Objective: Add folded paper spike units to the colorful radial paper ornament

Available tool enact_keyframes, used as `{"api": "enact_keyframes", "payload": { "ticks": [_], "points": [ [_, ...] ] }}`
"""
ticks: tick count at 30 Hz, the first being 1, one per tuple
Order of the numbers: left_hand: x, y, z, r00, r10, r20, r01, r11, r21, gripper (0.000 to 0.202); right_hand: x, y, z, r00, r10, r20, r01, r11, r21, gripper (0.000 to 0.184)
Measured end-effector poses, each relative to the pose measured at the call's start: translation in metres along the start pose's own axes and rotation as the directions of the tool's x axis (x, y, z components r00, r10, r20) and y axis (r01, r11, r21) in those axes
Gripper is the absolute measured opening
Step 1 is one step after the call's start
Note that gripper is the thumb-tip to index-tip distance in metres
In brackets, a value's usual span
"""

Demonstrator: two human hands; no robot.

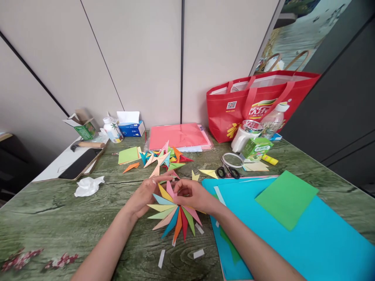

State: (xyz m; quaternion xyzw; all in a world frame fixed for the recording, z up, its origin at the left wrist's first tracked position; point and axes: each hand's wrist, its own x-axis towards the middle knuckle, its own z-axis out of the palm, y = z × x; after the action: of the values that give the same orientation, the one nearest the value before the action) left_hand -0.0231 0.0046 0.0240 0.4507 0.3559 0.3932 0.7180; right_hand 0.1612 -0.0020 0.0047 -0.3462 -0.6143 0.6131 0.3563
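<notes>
A many-pointed paper star (179,218), made of folded pieces in several colours, is between my two hands just above or on the tabletop. My right hand (191,195) pinches it near the centre, by a pink point at the top. At its upper left edge, my left hand (146,194) curves round the star, fingers reaching behind the yellow and pink points; part of that grip is hidden. Beyond my hands lies a loose pile of folded paper pieces (161,158). Small white paper strips (199,254) are scattered close to the star.
Blue paper sheets (307,242) with a green square (287,200) cover the right side. Scissors (228,171), a green carton (257,149), a mug (240,139) and a red bag (225,117) stand behind. At left are a crumpled tissue (88,186), a phone (80,163) and a hammer (90,144).
</notes>
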Motion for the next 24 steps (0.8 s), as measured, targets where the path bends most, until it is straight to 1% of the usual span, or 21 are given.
{"api": "enact_keyframes", "payload": {
  "ticks": [2,6,10,13,15,18,20,21,23,24],
  "points": [
    [-0.0004,-0.0017,-0.0046,0.999,-0.04,0.029,0.038,0.998,0.055,0.057,-0.0003,0.0002,-0.0001,1.0,-0.007,0.001,0.007,1.0,-0.013,0.02],
    [0.0004,-0.0022,-0.0083,0.996,-0.092,0.008,0.091,0.993,0.074,0.063,-0.0003,0.001,-0.0002,0.999,-0.029,-0.02,0.028,0.999,-0.034,0.02],
    [0.0012,-0.0008,-0.0073,0.998,-0.061,0.007,0.061,0.998,-0.007,0.044,0.0003,0.0029,-0.0011,0.997,0.003,-0.072,-0.004,1.0,-0.02,0.025],
    [0.001,0.0,-0.0081,0.999,-0.02,0.026,0.021,0.999,-0.036,0.041,0.001,0.0051,-0.0018,0.986,0.035,-0.162,-0.038,0.999,-0.011,0.032],
    [0.0006,0.0006,-0.0091,1.0,-0.025,0.018,0.025,1.0,0.002,0.044,0.0015,0.0064,-0.0015,0.976,0.039,-0.215,-0.045,0.999,-0.024,0.037],
    [0.0002,0.0015,-0.0093,0.994,-0.109,-0.026,0.111,0.99,0.09,0.048,0.0024,0.0076,-0.0001,0.972,0.021,-0.235,-0.03,0.999,-0.033,0.04],
    [0.0004,0.0019,-0.0087,0.986,-0.16,-0.048,0.164,0.981,0.107,0.048,0.0032,0.0076,0.0004,0.972,0.004,-0.237,-0.013,0.999,-0.038,0.036],
    [0.0006,0.002,-0.0085,0.983,-0.175,-0.052,0.18,0.978,0.104,0.048,0.0036,0.0075,0.0003,0.973,0.002,-0.232,-0.01,0.999,-0.033,0.031],
    [0.0011,0.002,-0.0082,0.981,-0.188,-0.038,0.191,0.977,0.091,0.047,0.0046,0.0074,-0.0009,0.977,0.004,-0.214,-0.01,1.0,-0.025,0.02],
    [0.0013,0.002,-0.0082,0.982,-0.188,-0.028,0.189,0.978,0.088,0.046,0.005,0.0075,-0.0018,0.978,0.002,-0.207,-0.009,0.999,-0.031,0.017]
  ]
}}
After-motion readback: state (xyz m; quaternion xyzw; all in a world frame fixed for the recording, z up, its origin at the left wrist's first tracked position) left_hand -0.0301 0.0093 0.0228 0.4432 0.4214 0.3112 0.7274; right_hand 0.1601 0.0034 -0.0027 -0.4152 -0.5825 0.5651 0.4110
